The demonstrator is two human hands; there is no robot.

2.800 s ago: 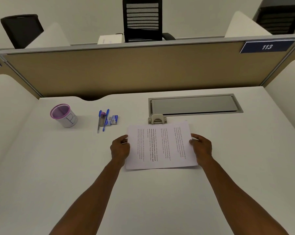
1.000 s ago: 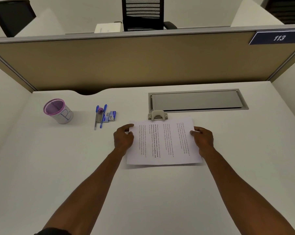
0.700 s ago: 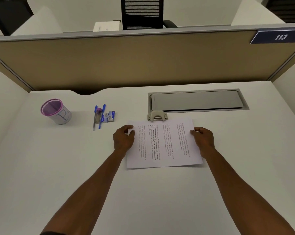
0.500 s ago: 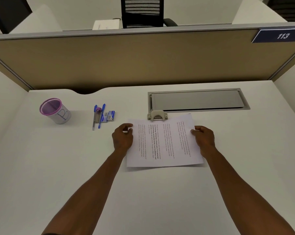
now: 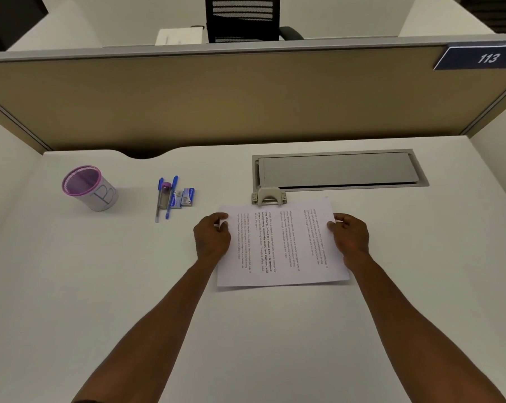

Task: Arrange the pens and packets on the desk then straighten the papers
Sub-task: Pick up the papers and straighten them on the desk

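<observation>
The pens (image 5: 166,199) and packets (image 5: 184,196) lie side by side left of centre, so the step in hand looks like straightening the papers (image 5: 280,245); the left hand (image 5: 211,238) pinches their left edge, the right hand (image 5: 351,236) grips the right edge; the stack sits mid-desk, slightly askew; next likely calls for squaring its edges to the desk (image 5: 100,286); a cup (image 5: 90,189) stands far left, a grey hatch (image 5: 339,170) and a tan partition (image 5: 216,97) behind.

Office, numbered cubicle partition (image 5: 216,103), desk (image 5: 100,286), chairs (image 5: 241,18)

The papers' (image 5: 280,242) print and packets' (image 5: 184,197) labels seem too small to read.
</observation>
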